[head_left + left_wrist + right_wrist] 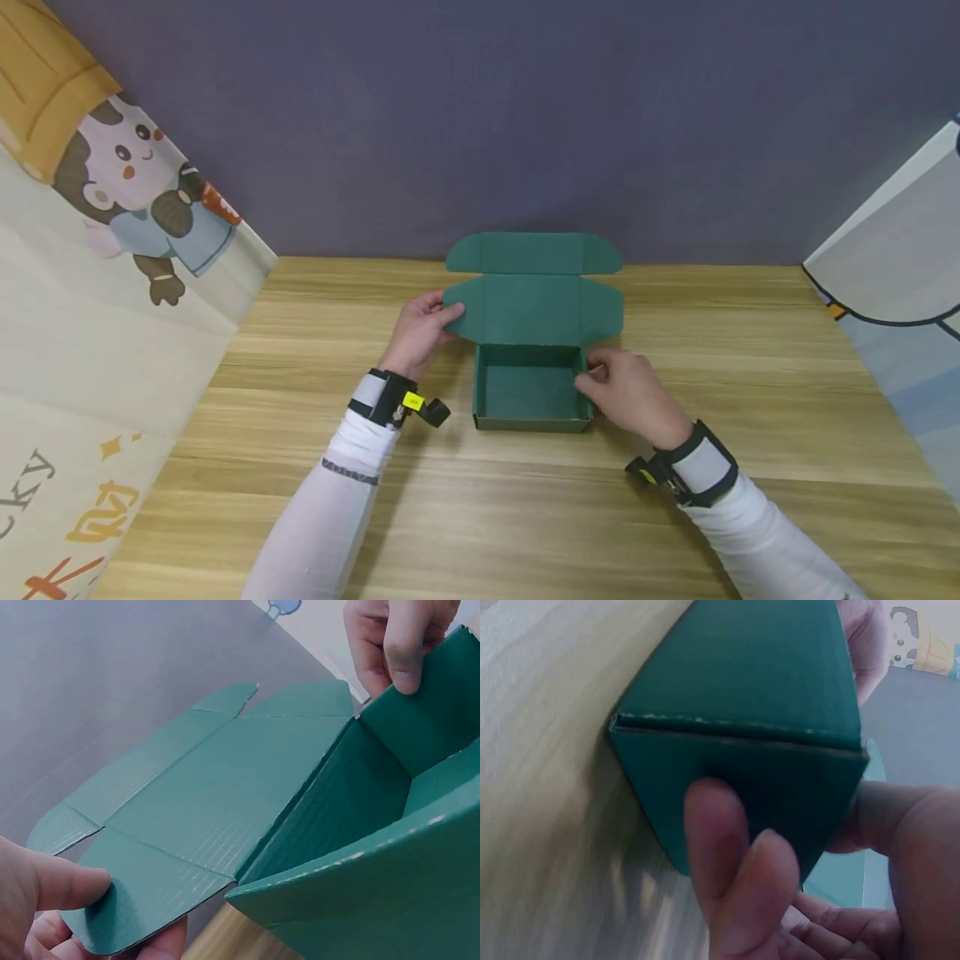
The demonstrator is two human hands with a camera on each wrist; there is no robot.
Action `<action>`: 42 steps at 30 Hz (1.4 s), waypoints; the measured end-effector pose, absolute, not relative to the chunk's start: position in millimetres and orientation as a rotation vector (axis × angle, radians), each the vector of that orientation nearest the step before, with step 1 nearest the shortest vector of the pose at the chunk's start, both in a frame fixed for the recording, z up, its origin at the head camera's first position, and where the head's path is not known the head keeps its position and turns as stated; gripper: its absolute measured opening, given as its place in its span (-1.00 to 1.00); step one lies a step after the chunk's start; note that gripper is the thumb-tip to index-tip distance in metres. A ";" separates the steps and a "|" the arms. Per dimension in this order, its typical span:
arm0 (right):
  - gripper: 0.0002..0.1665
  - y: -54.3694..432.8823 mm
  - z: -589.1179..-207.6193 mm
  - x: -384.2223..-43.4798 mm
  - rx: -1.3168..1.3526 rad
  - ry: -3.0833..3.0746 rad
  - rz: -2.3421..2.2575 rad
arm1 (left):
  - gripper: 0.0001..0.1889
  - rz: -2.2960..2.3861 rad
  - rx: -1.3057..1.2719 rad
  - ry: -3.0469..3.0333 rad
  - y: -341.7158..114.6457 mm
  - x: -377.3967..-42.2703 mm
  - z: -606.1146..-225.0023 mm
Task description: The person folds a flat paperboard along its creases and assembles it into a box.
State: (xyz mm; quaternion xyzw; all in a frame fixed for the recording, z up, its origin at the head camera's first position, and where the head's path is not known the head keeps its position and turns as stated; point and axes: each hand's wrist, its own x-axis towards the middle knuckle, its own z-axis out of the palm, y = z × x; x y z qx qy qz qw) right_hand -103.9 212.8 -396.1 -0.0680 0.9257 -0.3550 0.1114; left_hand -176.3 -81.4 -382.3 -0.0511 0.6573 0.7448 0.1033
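Note:
A green cardboard box stands on the wooden table with its lid folded back and its inside bare. My left hand pinches the lid's left side flap, thumb on top and fingers beneath. On the other side, my right hand grips the right wall of the box, its thumb over the top edge on the inner face. In the right wrist view, fingers of that hand lie against the outer face of the box wall.
The wooden table runs back to a dark blue-grey panel. A pale cloth with a cartoon figure hangs at the left, and another printed cloth at the right. Both wrists wear a strapped camera.

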 end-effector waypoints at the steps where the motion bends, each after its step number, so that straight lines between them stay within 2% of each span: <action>1: -0.66 215.7 -395.5 -105.0 -0.202 2.725 -1.041 | -0.70 2.197 -0.149 1.939 -81.3 -176.2 -382.2; 7: -0.21 243.6 -385.4 -117.5 -0.086 2.807 -1.019 | -0.71 2.193 -0.127 1.939 -81.0 -175.4 -381.4; 12: -0.10 259.6 -376.0 -133.4 -0.077 2.813 -1.241 | -0.70 2.202 -0.126 1.934 -82.1 -175.8 -382.6; 19: -0.27 258.3 -378.9 -155.1 -0.107 2.785 -1.474 | -0.70 2.203 -0.131 1.946 -81.8 -176.3 -384.1; 23: -0.28 255.6 -381.2 -161.7 -0.102 2.774 -1.478 | -0.70 2.200 -0.130 1.949 -80.3 -175.6 -383.6; 33: -0.62 249.4 -382.6 -164.3 -0.117 2.740 -1.547 | -0.71 2.183 -0.132 2.000 -79.6 -174.8 -383.7; 42: -0.69 245.2 -376.9 -159.0 -0.158 2.854 -1.493 | -0.74 2.136 -0.119 2.199 -76.0 -168.7 -379.1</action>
